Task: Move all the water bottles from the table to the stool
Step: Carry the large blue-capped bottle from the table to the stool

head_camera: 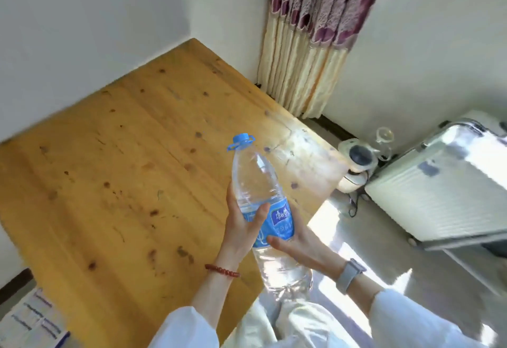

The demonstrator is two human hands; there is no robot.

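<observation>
A large clear water bottle (255,183) with a blue cap and blue label is held up in front of me, tilted, over the near right edge of the wooden table (115,172). My left hand (241,227) grips its left side at the label, thumb across the front. My right hand (299,243) grips it from the right and below, thumb on the label's lower edge. The bottle's base hangs past the table edge above my lap. No other bottle is in view, and no stool.
A silver suitcase (444,186) lies on the floor at the right, with a small white appliance (356,161) beside it. A curtain (310,40) hangs in the far corner. A box with printed labels (35,320) sits at the lower left.
</observation>
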